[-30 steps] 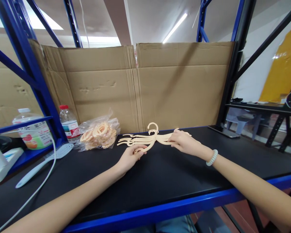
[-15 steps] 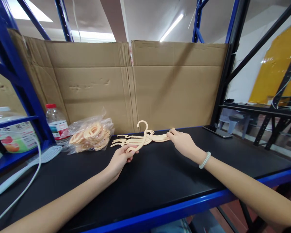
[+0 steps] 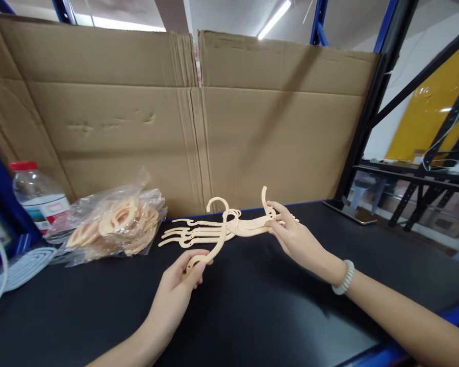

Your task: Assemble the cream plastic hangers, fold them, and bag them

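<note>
My left hand (image 3: 179,283) is closed on the near end of a beige clothes hanger (image 3: 218,246), whose hook stands up above the table. At the hanger's other side, my right hand (image 3: 296,237) pinches its right arm, with a short curved end piece sticking up beside the fingers. Behind and under this hanger lie several more beige hangers (image 3: 206,224) with notched arms, flat on the black tabletop (image 3: 252,306). Their right ends are partly hidden by my right hand.
On the left are a clear plastic bag (image 3: 118,224) of beige ring-shaped parts, a red-capped bottle (image 3: 42,201) and a light blue slatted tool (image 3: 21,270). A flat dark device (image 3: 350,212) lies at the back right. Cardboard (image 3: 283,137) walls off the back.
My view has moved closer and turned slightly. The right hand has shifted its grip inward along the hanger, and the curved end piece now points up. My left hand keeps its hold.
</note>
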Action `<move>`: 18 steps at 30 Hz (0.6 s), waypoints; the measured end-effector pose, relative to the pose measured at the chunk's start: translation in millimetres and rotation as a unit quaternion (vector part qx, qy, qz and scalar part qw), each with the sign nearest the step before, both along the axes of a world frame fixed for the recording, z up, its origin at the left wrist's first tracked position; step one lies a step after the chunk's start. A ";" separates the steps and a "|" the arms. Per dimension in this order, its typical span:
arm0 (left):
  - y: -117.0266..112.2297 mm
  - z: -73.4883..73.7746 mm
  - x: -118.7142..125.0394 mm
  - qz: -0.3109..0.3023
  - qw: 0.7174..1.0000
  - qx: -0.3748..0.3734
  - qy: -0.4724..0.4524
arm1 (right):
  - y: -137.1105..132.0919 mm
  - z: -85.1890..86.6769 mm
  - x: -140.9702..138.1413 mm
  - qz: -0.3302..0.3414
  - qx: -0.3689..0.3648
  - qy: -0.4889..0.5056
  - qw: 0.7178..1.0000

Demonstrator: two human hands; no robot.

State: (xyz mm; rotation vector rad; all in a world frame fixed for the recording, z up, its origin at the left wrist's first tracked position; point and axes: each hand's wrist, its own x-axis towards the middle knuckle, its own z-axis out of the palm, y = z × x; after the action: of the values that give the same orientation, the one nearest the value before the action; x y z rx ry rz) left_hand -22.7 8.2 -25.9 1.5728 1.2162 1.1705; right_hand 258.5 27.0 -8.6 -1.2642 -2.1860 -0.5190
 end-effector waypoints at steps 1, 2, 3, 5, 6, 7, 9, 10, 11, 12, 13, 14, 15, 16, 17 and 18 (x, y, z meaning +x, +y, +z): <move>-0.1 0.1 -0.3 0.000 1.000 0.000 0.006 | 0.2 0.1 -0.1 0.034 -0.004 0.051 0.998; -0.3 0.5 -0.5 0.002 1.000 -0.001 0.012 | 0.1 -0.1 -0.6 0.063 -0.012 0.109 0.992; -0.6 1.0 -0.6 0.005 1.000 -0.001 0.019 | -0.1 -0.8 -1.4 0.088 -0.027 0.170 0.981; -1.0 1.5 -1.6 0.017 0.999 -0.002 0.038 | -0.4 -4.4 -3.8 0.119 -0.070 0.287 0.948; -0.9 1.2 -2.7 0.024 0.999 -0.005 0.048 | -0.5 -7.1 -5.3 0.128 -0.093 0.335 0.929; -0.5 0.4 -4.2 0.028 0.998 -0.010 0.057 | -0.6 -10.3 -6.9 0.136 -0.118 0.374 0.910; 0.5 -2.3 -8.6 0.029 0.997 -0.026 0.067 | -0.7 -16.3 -10.3 0.148 -0.173 0.431 0.873; 1.1 -4.0 -11.1 0.031 0.997 -0.034 0.068 | -0.8 -18.6 -11.9 0.151 -0.206 0.456 0.852; 1.7 -5.6 -13.5 0.035 0.996 -0.042 0.068 | -0.9 -20.1 -13.4 0.153 -0.242 0.479 0.830; 2.2 -6.9 -15.6 0.044 0.996 -0.047 0.064 | -1.1 -20.8 -14.6 0.155 -0.274 0.499 0.807; 2.5 -7.7 -17.0 0.048 0.996 -0.053 0.060 | -1.3 -20.9 -15.4 0.158 -0.299 0.515 0.787; 2.7 -7.8 -17.5 0.048 0.996 -0.057 0.055 | -1.5 -20.5 -15.9 0.160 -0.314 0.528 0.773; 2.7 -7.1 -17.1 0.047 0.996 -0.059 0.048 | -1.6 -19.9 -16.1 0.162 -0.321 0.536 0.763; 2.6 -5.7 -15.8 0.045 0.996 -0.060 0.041 | -1.6 -19.3 -16.0 0.164 -0.323 0.543 0.758; 2.4 -3.6 -13.9 0.047 0.997 -0.058 0.031 | -1.5 -19.1 -15.7 0.163 -0.323 0.548 0.754; 2.1 -1.1 -11.5 0.043 0.997 -0.058 0.022 | -1.1 -19.3 -15.4 0.163 -0.323 0.555 0.749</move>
State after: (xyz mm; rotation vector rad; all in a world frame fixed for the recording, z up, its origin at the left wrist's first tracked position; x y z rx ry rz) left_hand -34.2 10.3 -27.0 1.4794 1.3670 1.1041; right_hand 243.1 25.9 -27.9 -0.9915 -1.4152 1.0097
